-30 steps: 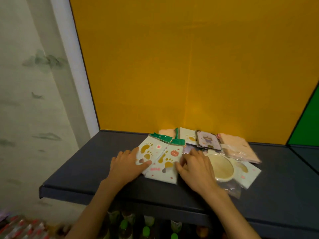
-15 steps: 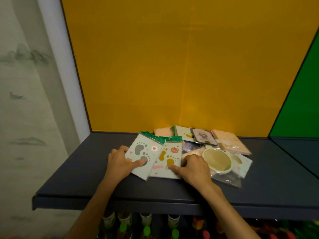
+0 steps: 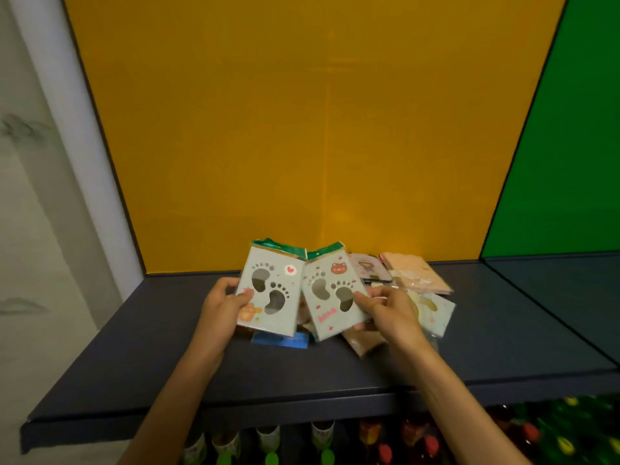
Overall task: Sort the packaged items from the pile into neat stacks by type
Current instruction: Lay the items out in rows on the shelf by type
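Your left grip (image 3: 225, 305) pinches one footprint packet (image 3: 268, 293), your right grip (image 3: 391, 312) another footprint packet (image 3: 332, 293), above the pile (image 3: 419, 283).

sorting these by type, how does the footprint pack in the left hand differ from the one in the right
The left pack carries a heart bubble at its top right; the right pack has a red bear face. The left pack stands nearly upright in the left hand; the right pack tilts in the right hand. Both are pale cards with footprint cut-outs and green headers.
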Motion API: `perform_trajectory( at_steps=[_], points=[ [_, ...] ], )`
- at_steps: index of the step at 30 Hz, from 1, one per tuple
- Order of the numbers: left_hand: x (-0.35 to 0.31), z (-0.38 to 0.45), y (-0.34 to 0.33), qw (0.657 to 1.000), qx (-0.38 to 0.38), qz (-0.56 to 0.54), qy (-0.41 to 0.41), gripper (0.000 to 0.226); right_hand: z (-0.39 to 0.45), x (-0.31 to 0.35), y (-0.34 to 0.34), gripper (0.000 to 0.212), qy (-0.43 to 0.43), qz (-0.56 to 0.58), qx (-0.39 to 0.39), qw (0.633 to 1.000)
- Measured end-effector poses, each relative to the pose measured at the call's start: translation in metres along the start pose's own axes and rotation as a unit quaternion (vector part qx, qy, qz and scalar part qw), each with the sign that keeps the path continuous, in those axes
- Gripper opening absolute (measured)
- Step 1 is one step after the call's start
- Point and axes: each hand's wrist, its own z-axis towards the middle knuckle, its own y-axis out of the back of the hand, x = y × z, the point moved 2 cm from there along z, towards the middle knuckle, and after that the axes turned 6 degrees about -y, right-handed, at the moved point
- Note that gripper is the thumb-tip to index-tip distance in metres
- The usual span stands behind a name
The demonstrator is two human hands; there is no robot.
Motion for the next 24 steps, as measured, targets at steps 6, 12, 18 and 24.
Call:
perform_trajectory(
  at_steps=[6, 12, 18, 24],
  points=[
    [-0.014, -0.016, -0.085, 0.997, 0.075, -0.014, -0.004, 0.016, -0.004, 0.001, 0.084, 0.017, 0.005, 0.048, -0.036, 0.998],
    [-0.027, -0.050, -0.185, 0.991, 0.125, -0.034, 0.008, 0.021, -0.013, -0.016, 0.189, 0.016, 0.029, 0.088, -0.119, 0.988],
    [-0.038, -0.108, -0.304, 0.985, 0.167, -0.042, 0.014, 0.021, -0.030, -0.042, 0.322, 0.017, 0.005, 0.099, -0.154, 0.983],
    [-0.047, -0.174, -0.430, 0.981, 0.189, -0.038, 0.019, 0.014, -0.046, -0.064, 0.461, 0.017, 0.009, 0.110, -0.182, 0.977]
  ],
)
